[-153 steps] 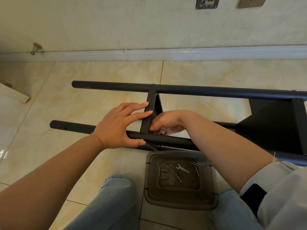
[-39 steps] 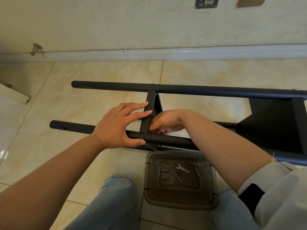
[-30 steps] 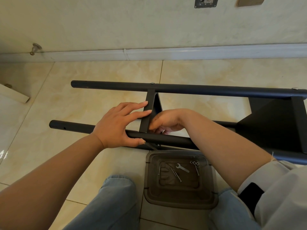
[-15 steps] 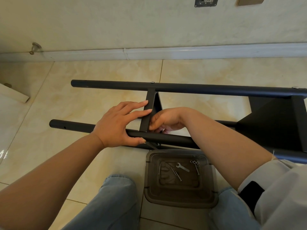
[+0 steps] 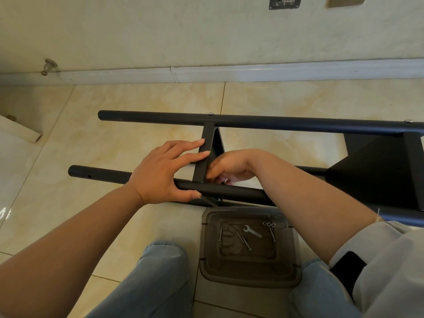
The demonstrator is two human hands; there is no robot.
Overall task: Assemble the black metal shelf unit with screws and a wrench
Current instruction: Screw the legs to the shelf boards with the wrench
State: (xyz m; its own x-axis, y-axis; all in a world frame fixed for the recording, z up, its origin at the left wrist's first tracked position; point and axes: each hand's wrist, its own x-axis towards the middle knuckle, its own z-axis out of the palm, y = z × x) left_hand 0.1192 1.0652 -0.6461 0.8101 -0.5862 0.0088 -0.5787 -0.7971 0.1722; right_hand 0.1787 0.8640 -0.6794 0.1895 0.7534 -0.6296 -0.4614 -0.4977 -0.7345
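Observation:
The black metal shelf frame lies on its side on the tiled floor, with a far tube (image 5: pixel 275 122), a near tube (image 5: pixel 229 192) and a crossbar (image 5: pixel 207 138) joining them. A black shelf panel (image 5: pixel 378 171) sits at the right. My left hand (image 5: pixel 165 171) lies over the near tube, straight fingers pressing the crossbar and thumb along the tube's near side. My right hand (image 5: pixel 231 167) reaches behind the near tube at the crossbar joint, fingertips curled and pinched together. What they pinch is hidden. A small wrench (image 5: pixel 252 231), several screws (image 5: pixel 241 237) and nuts (image 5: pixel 269 224) lie in a brown tray (image 5: pixel 250 278).
The tray stands on the floor between my knees (image 5: pixel 160 271), just in front of the frame. A wall with a white baseboard (image 5: pixel 229 71) runs behind, with a door stop (image 5: pixel 49 65) at the left. A pale board corner (image 5: pixel 18 131) lies at the far left.
My right hand's fingers have shifted slightly at the joint. The left hand and the frame stay where they were.

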